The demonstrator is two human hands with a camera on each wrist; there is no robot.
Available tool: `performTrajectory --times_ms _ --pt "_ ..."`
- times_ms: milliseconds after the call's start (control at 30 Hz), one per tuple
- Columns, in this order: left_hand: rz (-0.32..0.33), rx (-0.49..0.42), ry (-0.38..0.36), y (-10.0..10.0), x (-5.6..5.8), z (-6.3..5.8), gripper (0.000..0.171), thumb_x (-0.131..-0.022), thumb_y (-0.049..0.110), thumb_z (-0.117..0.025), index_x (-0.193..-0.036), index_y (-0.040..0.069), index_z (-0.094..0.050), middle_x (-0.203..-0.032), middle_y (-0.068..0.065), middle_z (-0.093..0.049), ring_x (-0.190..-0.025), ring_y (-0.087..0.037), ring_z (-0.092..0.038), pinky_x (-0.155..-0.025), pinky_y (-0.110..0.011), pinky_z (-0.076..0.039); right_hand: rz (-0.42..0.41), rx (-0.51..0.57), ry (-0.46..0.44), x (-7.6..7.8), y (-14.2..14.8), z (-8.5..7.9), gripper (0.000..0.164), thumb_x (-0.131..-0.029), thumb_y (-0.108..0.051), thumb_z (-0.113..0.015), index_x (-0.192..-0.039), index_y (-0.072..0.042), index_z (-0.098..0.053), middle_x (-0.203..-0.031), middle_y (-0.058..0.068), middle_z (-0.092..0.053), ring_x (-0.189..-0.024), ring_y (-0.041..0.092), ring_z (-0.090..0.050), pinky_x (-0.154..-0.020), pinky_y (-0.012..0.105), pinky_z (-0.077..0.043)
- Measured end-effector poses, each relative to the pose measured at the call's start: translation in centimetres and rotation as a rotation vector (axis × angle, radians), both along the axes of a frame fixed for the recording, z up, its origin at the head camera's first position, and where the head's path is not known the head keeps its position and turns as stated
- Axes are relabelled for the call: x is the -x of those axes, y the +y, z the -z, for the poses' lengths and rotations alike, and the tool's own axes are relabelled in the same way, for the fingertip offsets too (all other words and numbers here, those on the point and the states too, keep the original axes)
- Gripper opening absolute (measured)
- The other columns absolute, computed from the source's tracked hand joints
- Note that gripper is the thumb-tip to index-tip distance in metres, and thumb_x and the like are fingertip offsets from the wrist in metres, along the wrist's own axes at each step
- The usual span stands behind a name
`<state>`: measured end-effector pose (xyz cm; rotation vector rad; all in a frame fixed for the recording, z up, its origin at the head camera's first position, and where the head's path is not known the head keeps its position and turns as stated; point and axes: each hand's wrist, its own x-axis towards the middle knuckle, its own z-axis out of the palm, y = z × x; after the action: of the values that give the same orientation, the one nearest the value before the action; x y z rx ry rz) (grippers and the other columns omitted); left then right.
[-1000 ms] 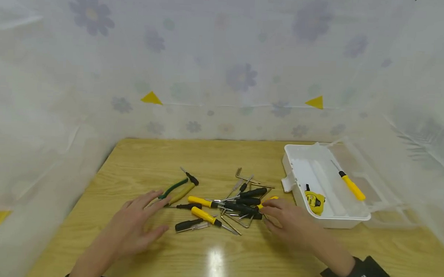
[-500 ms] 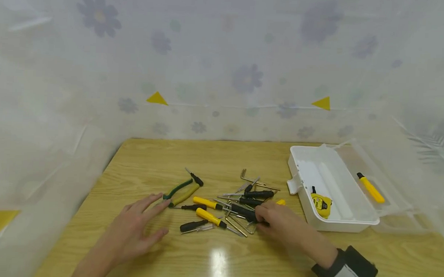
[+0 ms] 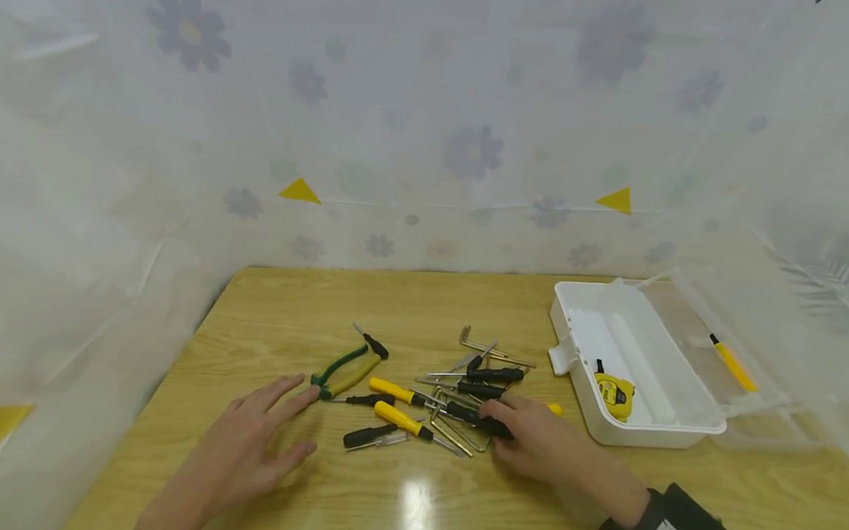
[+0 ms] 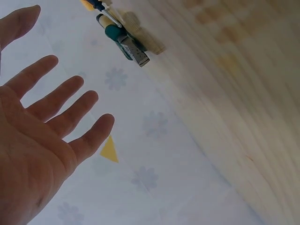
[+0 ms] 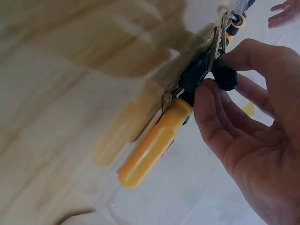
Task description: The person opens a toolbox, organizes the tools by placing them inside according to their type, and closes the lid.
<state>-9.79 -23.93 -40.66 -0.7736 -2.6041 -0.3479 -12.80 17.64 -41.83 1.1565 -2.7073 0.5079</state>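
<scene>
In the head view my right hand [image 3: 541, 441] is over the right side of a tool pile. Its thumb and fingers pinch the black handle of a screwdriver [image 5: 225, 77], whose shaft is hidden among the other tools. Beneath that hand, in the right wrist view, lies a yellow-handled screwdriver [image 5: 157, 145]. My left hand [image 3: 253, 438] is at the pile's left with fingers spread, holding nothing. Its fingertips are right at the green and yellow pliers [image 3: 347, 371]. Between the hands lie black-handled and yellow-handled screwdrivers [image 3: 398, 416] and several brass hex keys [image 3: 474, 343].
A white toolbox [image 3: 569, 332] stands open on the right, with a yellow tape measure [image 3: 614, 396] inside. On its clear lid, folded out to the right, lies another yellow screwdriver [image 3: 733, 365]. Floral sheeting [image 3: 429, 125] encloses the wooden table [image 3: 311, 300].
My right hand has closed on the black handle and shifted it slightly. The yellow screwdriver on the lid has rolled rightward. My left hand stays nearly still; the head view has shifted a little.
</scene>
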Motion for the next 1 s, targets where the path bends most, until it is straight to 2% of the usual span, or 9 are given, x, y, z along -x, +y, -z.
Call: performTrajectory --times_ms 233,367,533,600,767,900,1000 --pt "-0.002 -0.014 0.002 0.0 -0.1 0.1 0.068 -0.077 0.034 -0.087 -0.138 0.019 -0.064 -0.137 -0.013 -0.065 -0.114 -0.034 -0.069 -0.081 -0.056 -0.056 0.019 0.007 0.034 0.0 -0.6 -0.1 0.023 -0.087 -0.020 -0.081 -0.103 -0.015 -0.066 -0.093 -0.006 -0.062 -0.078 0.001 -0.056 -0.065 0.021 -0.052" --pt "0.003 -0.016 0.019 0.1 -0.1 0.0 0.069 -0.076 0.033 -0.087 -0.139 0.019 -0.063 -0.136 -0.014 -0.065 -0.114 -0.034 -0.069 -0.079 -0.056 -0.056 0.038 -0.002 0.019 0.0 -0.8 -0.5 0.020 -0.085 -0.016 -0.082 -0.093 -0.015 -0.064 -0.087 -0.007 -0.062 -0.076 0.001 -0.055 -0.065 0.021 -0.051" --pt "-0.012 -0.004 0.002 0.0 -0.1 0.0 0.070 -0.077 0.035 -0.087 -0.140 0.020 -0.062 -0.136 -0.014 -0.065 -0.115 -0.035 -0.068 -0.080 -0.057 -0.056 0.049 0.012 0.003 -0.1 -0.8 -0.6 0.029 -0.081 -0.010 -0.082 -0.078 -0.018 -0.054 -0.077 -0.011 -0.052 -0.070 -0.001 -0.043 -0.058 0.016 -0.041" --pt "-0.021 0.005 -0.015 0.0 -0.1 0.1 0.070 -0.078 0.036 -0.086 -0.141 0.021 -0.061 -0.137 -0.014 -0.065 -0.116 -0.035 -0.068 -0.081 -0.057 -0.056 0.045 0.039 0.039 -0.2 -0.8 -0.4 0.032 -0.078 -0.009 -0.081 -0.076 -0.018 -0.051 -0.075 -0.012 -0.048 -0.069 -0.001 -0.039 -0.058 0.014 -0.038" --pt "-0.028 0.015 -0.025 -0.1 -0.1 0.1 0.070 -0.079 0.037 -0.086 -0.142 0.022 -0.061 -0.137 -0.014 -0.064 -0.116 -0.035 -0.068 -0.081 -0.057 -0.056 0.033 0.152 0.175 -0.4 -0.2 -0.2 0.035 -0.070 -0.002 -0.082 -0.074 -0.018 -0.051 -0.077 -0.012 -0.049 -0.072 -0.002 -0.040 -0.059 0.013 -0.039" --pt "-0.001 0.005 -0.018 0.1 -0.2 0.3 0.069 -0.078 0.035 -0.086 -0.141 0.019 -0.062 -0.138 -0.014 -0.064 -0.118 -0.035 -0.067 -0.082 -0.057 -0.056 0.020 0.240 0.245 -0.4 0.8 -0.5 0.038 -0.068 0.004 -0.082 -0.074 -0.016 -0.050 -0.078 -0.011 -0.051 -0.073 -0.001 -0.043 -0.061 0.012 -0.040" --pt "0.029 0.000 -0.044 0.5 -0.2 0.5 0.066 -0.081 0.035 -0.084 -0.141 0.019 -0.062 -0.140 -0.013 -0.064 -0.121 -0.034 -0.065 -0.085 -0.057 -0.055 0.014 0.281 0.323 -0.3 1.9 -0.7 0.034 -0.068 0.003 -0.080 -0.076 -0.014 -0.052 -0.078 -0.009 -0.056 -0.070 0.001 -0.051 -0.060 0.011 -0.044"
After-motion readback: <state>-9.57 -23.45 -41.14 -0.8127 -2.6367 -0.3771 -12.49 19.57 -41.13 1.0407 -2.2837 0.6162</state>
